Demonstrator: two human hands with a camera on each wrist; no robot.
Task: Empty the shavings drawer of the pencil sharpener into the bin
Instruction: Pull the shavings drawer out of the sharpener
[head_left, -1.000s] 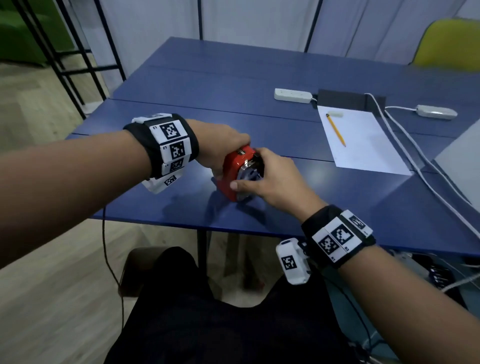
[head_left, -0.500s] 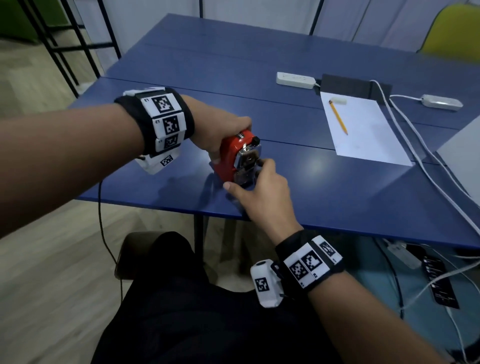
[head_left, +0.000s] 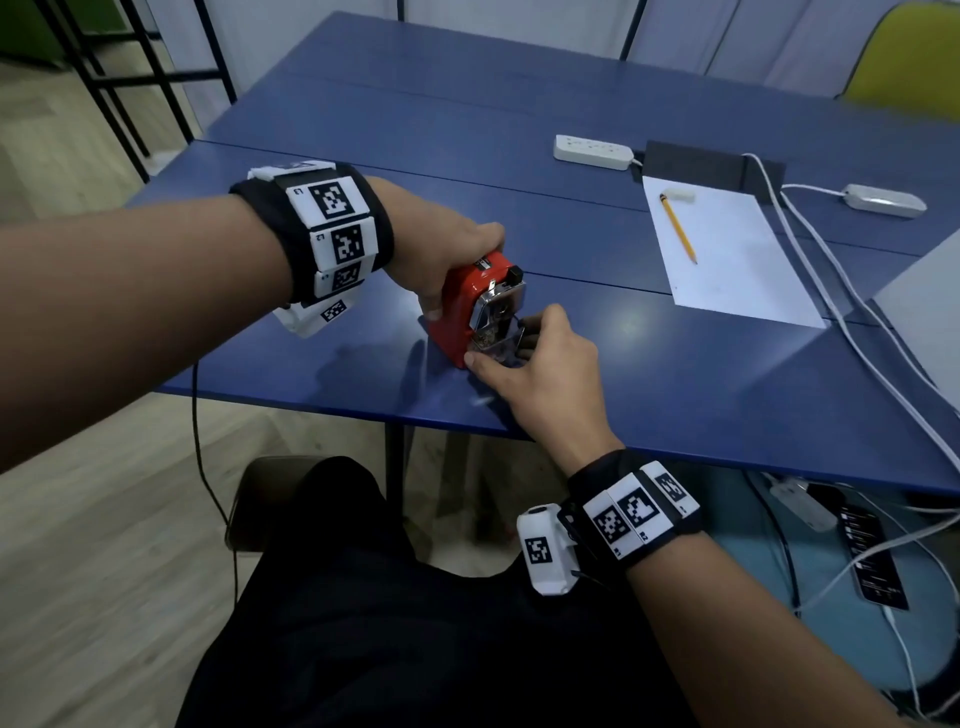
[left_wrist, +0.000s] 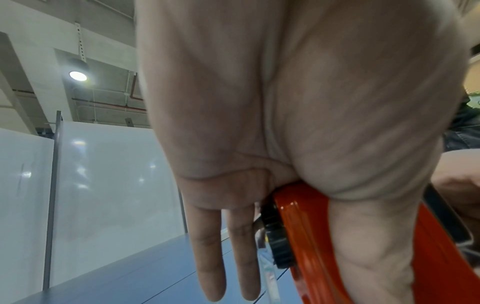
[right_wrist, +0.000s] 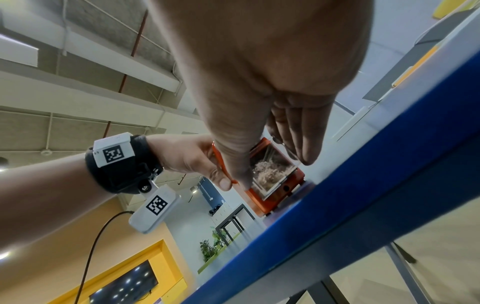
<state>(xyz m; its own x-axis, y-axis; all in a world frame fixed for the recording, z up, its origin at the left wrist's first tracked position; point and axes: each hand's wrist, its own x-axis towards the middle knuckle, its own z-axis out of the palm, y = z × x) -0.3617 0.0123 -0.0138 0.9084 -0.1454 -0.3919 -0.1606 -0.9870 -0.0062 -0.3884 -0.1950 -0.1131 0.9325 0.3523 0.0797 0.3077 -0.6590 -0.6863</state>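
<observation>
A red pencil sharpener (head_left: 460, 306) with a chrome front stands near the front edge of the blue table (head_left: 675, 374). My left hand (head_left: 457, 260) grips its body from above, thumb on the near side. The right hand (head_left: 501, 340) pinches the clear shavings drawer (head_left: 485, 340) at the sharpener's base, thumb on one side and fingers on the other. In the right wrist view the drawer (right_wrist: 270, 170) holds pale shavings and sticks partly out of the red housing (right_wrist: 270, 203). The left wrist view shows my palm on the sharpener (left_wrist: 306, 226). I see no bin.
A white sheet (head_left: 737, 260) with a yellow pencil (head_left: 678, 234) and an eraser (head_left: 678, 195) lies at the right. Behind it are a power strip (head_left: 592, 150) and white cables (head_left: 857, 322). Under the table, right, a phone (head_left: 872, 556) lies among cables.
My right hand has shifted from covering the sharpener's front to pinching the drawer low down and has drawn back toward me; the drawer now shows partly out. My left hand keeps its grip.
</observation>
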